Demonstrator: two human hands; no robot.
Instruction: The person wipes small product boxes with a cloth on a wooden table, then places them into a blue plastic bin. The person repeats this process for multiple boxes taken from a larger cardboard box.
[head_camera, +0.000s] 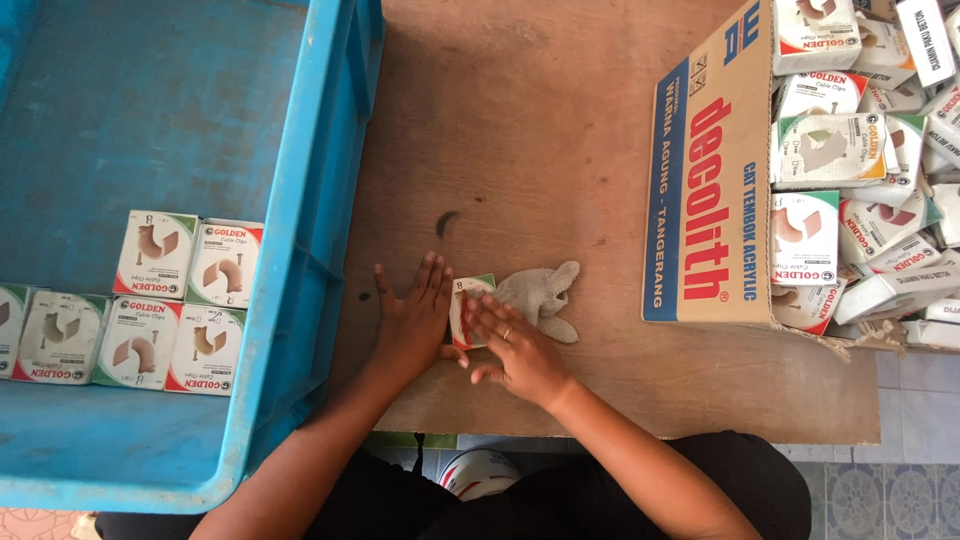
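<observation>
A small white carton (468, 296) with red and green corners stands on the brown wooden table (530, 130). My left hand (412, 318) rests flat against its left side, fingers spread. My right hand (512, 348), with a ring on one finger, presses on the carton's face. A grey cloth (543, 293) lies on the table just right of the carton, touching my right fingers.
A large blue plastic crate (300, 250) at the left holds several matching small cartons (160, 300) in rows. An open cardboard box (715, 180) at the right is full of several more loose cartons (850, 160). Tiled floor shows at the lower right.
</observation>
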